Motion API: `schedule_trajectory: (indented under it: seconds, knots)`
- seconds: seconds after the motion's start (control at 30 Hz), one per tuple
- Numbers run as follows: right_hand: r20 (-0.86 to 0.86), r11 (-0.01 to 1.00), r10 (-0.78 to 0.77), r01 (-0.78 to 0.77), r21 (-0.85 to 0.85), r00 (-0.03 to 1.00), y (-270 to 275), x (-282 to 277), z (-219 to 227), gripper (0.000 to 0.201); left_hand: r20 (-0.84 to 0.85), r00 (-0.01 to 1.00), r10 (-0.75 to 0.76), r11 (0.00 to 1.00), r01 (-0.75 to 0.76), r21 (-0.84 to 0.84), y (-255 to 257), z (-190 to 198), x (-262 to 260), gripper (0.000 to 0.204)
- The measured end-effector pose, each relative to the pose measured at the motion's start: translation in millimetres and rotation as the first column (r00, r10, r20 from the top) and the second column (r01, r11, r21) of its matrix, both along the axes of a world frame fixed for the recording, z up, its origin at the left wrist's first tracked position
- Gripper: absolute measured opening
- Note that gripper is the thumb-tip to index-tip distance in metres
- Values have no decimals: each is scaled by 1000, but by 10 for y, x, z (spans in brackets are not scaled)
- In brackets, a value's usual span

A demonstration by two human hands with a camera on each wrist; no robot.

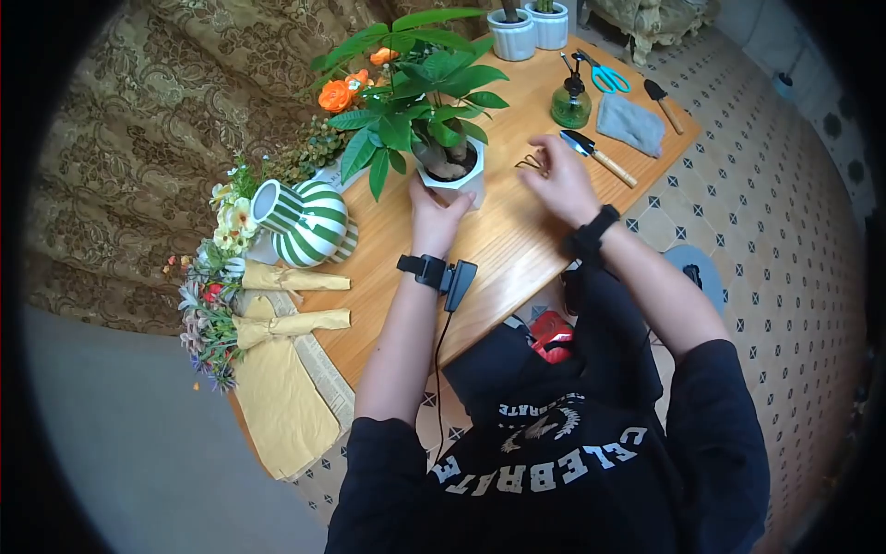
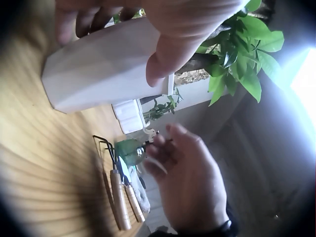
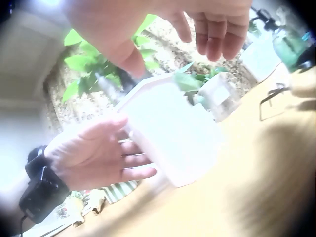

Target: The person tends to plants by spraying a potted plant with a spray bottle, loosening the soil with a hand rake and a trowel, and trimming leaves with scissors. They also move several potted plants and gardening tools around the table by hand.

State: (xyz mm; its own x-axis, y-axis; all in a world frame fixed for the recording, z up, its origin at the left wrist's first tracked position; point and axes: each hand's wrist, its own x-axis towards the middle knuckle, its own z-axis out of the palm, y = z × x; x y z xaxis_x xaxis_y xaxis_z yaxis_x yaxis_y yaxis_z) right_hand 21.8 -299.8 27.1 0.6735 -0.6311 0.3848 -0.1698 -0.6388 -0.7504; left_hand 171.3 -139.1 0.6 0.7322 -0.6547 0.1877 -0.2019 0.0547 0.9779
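A white angular plant pot (image 1: 469,189) holds a leafy green plant (image 1: 397,129) with a thick stem in dark soil. My left hand (image 1: 437,220) grips the pot at its near left side, thumb near the rim and fingers along the wall. In the left wrist view the thumb (image 2: 157,71) lies against the white side. My right hand (image 1: 565,185) is raised to the right of the pot, fingers loosely bent and holding nothing. Beyond it lies a small hand rake (image 2: 116,192), partly hidden by that hand in the head view, beside a trowel (image 1: 604,162).
At the right lie a grey cloth (image 1: 631,125), teal scissors (image 1: 609,78), another small trowel (image 1: 663,106) and a green spray bottle (image 1: 571,106). White pots (image 1: 512,39) stand behind. On the left are a green-striped vase (image 1: 314,226), artificial flowers (image 1: 217,295) and yellow wrapping paper (image 1: 286,397).
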Motion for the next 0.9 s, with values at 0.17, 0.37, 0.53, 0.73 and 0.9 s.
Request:
schedule_trajectory:
  seconds: [0.17,0.37,0.53,0.73,0.9]
  knots:
    - [-152,973,-136,161,165,979,-504,-396,-468,41,113,980,163,986,-167,28,-129,-81,-34,82]
    - [-366,984,-10,75,163,931,-406,-533,-263,43,131,973,190,980,-196,29,-109,-90,0,84]
    - [-347,997,-38,11,-78,937,-419,-520,-391,41,102,977,186,980,-192,51,61,35,-134,78]
    - [-283,989,-20,-24,-149,959,-460,-532,-501,32,-43,996,81,997,-81,1,415,227,-381,76]
    - [-210,996,-7,-13,-94,978,-507,-566,-609,27,-89,985,148,988,-151,-33,515,248,-614,64]
